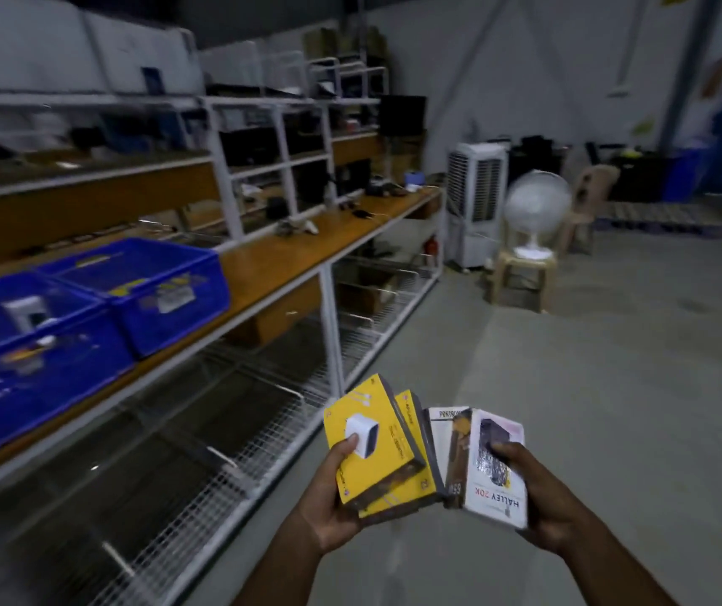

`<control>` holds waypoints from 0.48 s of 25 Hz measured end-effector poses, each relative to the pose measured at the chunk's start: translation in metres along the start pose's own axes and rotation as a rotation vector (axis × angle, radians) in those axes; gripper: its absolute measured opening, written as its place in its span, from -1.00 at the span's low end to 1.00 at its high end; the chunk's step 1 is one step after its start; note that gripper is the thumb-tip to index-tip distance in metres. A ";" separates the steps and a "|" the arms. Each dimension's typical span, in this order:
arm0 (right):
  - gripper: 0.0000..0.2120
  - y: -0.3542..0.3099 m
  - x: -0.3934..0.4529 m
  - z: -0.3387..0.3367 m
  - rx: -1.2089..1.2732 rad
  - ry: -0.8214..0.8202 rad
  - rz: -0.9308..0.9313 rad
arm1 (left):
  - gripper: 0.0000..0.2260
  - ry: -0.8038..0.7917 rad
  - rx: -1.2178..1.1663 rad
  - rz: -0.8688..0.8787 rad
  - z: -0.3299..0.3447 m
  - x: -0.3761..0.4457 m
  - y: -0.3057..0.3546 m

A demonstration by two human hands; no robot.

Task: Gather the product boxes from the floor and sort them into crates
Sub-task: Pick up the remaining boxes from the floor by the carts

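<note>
My left hand (pixel 333 496) grips two stacked yellow product boxes (pixel 383 457), thumb on the top one's charger picture. My right hand (pixel 545 500) grips a white box marked HALLEY 20K (pixel 497 496), with a brown-and-white box (pixel 453 448) wedged upright between it and the yellow pair. Both hands are held low in front of me above the floor. To the left, two blue crates stand on the wooden bench: the nearer crate (pixel 66 365) holds some white boxes, and the farther crate (pixel 166 317) sits beside it.
A white metal rack with a wooden bench top (pixel 289 264) runs along the left, wire shelves (pixel 219 474) beneath it. Ahead stand an air cooler (pixel 475 203), a white fan on a plastic stool (pixel 532 238) and a chair (pixel 586 203). Grey concrete floor (pixel 634 365) stretches to the right.
</note>
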State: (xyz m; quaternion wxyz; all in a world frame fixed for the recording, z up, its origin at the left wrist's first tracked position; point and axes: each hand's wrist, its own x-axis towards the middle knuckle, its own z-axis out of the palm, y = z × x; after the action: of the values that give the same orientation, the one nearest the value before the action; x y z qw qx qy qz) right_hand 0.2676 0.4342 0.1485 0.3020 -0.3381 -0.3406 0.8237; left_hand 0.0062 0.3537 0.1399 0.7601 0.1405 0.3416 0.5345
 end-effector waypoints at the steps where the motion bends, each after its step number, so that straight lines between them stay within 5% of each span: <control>1: -0.20 -0.001 0.027 0.020 -0.015 -0.031 0.019 | -0.53 0.027 0.005 0.045 -0.016 -0.006 0.023; 6: -0.19 0.000 0.149 0.128 -0.061 -0.197 0.094 | -0.37 0.145 0.008 0.229 -0.095 -0.025 0.137; 12: -0.36 -0.009 0.274 0.224 -0.079 -0.380 0.154 | -0.49 0.315 -0.062 0.436 -0.146 -0.027 0.239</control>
State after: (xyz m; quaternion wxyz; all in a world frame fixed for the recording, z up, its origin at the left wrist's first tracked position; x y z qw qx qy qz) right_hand -0.0625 0.5587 0.1797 0.1550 -0.2135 -0.3966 0.8793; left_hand -0.2676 0.4001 0.1823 0.5684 0.1025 0.4011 0.7110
